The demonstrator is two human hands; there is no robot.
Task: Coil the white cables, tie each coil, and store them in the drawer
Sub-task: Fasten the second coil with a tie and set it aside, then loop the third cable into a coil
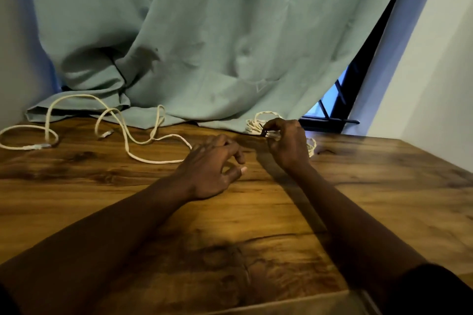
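Note:
A coiled white cable (253, 125) lies at the back of the wooden table (384, 173), partly hidden behind my right hand (288, 144). That hand pinches the coil together with a small dark tie at its fingertips. My left hand (212, 168) rests on the table just left of it, fingers loosely curled, holding nothing. A second white cable (122, 133) sprawls uncoiled in loose loops across the back left of the table, one end running under my left hand. Its plug ends lie near the left edge.
A teal curtain (204, 33) hangs down onto the table's back edge behind the cables. A dark window frame (337, 109) shows at the back right, beside a white wall. A lighter wooden edge (294, 302), perhaps the drawer front, appears at the bottom.

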